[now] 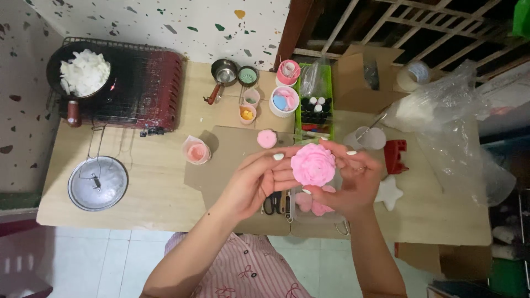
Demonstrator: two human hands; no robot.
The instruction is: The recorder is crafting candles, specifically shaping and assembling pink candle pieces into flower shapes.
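Both hands hold a pink flower-shaped wax piece (313,164) above the middle of the wooden table (160,193). My left hand (256,182) grips its left side with thumb and fingers. My right hand (353,179) cups its right side and underside. Below the hands lie more pink wax pieces (312,205) and a pair of scissors (276,203) on a brown cardboard sheet (221,165). A small pink round piece (266,138) sits just beyond the flower.
A red tabletop stove (144,88) carries a black pan of white wax chunks (83,72) at far left. A metal lid (97,183), a pink-filled cup (196,150), small pots, a green tray of bottles (314,105), a white star (389,191), a red mould (395,154) and plastic bags surround the work area.
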